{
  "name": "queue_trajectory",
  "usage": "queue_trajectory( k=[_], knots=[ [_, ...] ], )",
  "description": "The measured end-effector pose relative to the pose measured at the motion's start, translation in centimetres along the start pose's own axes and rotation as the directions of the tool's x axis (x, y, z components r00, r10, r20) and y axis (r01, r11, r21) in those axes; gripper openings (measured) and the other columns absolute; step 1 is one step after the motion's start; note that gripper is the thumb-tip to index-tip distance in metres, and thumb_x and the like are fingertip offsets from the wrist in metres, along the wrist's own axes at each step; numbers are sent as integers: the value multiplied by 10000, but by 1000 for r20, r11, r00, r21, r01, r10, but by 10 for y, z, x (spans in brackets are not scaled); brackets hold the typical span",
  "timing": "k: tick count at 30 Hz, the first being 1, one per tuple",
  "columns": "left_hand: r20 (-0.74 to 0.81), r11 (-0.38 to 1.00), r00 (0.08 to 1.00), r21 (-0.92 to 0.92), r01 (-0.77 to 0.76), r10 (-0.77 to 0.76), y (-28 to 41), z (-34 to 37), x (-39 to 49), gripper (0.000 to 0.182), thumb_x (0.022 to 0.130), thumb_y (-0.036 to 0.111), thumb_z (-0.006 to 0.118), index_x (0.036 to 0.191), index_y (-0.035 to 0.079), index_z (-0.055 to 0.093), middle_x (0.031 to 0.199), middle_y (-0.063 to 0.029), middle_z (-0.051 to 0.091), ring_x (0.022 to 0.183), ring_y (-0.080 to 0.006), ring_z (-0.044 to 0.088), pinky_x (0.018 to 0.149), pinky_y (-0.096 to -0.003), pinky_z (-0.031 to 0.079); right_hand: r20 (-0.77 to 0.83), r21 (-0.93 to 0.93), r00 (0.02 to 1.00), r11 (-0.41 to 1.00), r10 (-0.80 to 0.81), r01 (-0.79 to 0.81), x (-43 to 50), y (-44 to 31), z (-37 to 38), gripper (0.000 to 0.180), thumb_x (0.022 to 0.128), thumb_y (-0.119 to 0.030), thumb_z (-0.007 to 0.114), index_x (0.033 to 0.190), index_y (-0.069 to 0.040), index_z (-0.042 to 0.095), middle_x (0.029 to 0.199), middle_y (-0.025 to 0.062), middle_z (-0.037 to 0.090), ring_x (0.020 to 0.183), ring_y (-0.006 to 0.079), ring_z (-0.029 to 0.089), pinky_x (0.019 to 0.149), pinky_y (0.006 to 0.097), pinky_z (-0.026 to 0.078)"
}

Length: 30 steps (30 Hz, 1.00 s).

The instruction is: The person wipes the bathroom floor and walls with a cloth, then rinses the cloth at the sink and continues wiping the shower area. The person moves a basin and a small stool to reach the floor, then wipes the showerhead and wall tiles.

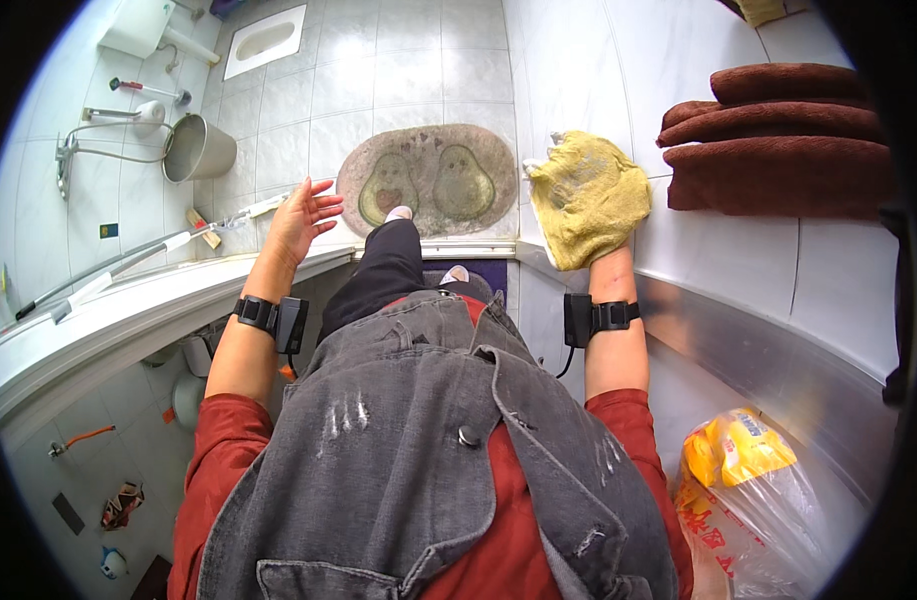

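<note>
My left hand (297, 221) is held out over the tiled floor with its fingers apart and nothing in it. Just beyond its fingertips lies an oval bath mat (427, 172) with two avocado figures. A yellow towelling cloth (593, 199) covers my right hand (610, 262) and hangs around it beside the white tiled wall. The fingers of that hand are hidden in the cloth. One shoe (399, 214) rests at the near edge of the mat; the other shoe (455, 275) is on a dark mat behind the door sill.
Brown towels (773, 176) hang at right. A plastic bag (736, 480) is low on the right. At left are a grey bucket (210, 150), a shower hose (117, 126) and long-handled poles (120, 270) along the white frame (90, 307). A squat toilet (244, 64) lies beyond.
</note>
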State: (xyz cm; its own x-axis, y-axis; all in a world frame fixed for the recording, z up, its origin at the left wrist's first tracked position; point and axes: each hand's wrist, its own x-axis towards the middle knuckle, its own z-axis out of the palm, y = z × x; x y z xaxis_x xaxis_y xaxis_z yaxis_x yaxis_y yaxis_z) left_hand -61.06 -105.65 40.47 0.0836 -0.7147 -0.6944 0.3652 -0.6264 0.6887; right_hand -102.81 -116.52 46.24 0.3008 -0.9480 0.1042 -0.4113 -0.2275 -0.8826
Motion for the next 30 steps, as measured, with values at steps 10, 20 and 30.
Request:
queue_trajectory(
  k=[10, 20, 30],
  knots=[
    [135, 996, 991, 79, -28, 17, 48, 63, 34, 499, 963, 478, 406, 1204, 67, 555, 1033, -100, 645, 958, -196, 601, 834, -343, 463, 10, -211, 1000, 977, -29, 31, 1, 9, -11, 467, 795, -280, 631, 1205, -85, 520, 1158, 80, 582, 1080, 249, 543, 944, 385, 431],
    [87, 999, 995, 1, 47, -47, 18, 70, 18, 485, 955, 481, 430, 1153, 68, 588, 964, -99, 662, 883, -190, 623, 770, -322, 474, 175, -823, 985, 550, 3, 144, 9, -8, -6, 503, 717, -382, 680, 1160, -163, 587, 1144, 41, 600, 1113, 245, 529, 979, 365, 394],
    [182, 994, 978, -10, 109, -106, 13, 86, 42, 489, 937, 509, 453, 1133, 86, 600, 945, -76, 661, 862, -182, 615, 757, -321, 461, 190, -759, 970, 604, -151, 243, 7, 6, -2, 496, 715, -380, 679, 1154, -167, 590, 1151, 33, 601, 1118, 241, 530, 988, 371, 389]
  ],
)
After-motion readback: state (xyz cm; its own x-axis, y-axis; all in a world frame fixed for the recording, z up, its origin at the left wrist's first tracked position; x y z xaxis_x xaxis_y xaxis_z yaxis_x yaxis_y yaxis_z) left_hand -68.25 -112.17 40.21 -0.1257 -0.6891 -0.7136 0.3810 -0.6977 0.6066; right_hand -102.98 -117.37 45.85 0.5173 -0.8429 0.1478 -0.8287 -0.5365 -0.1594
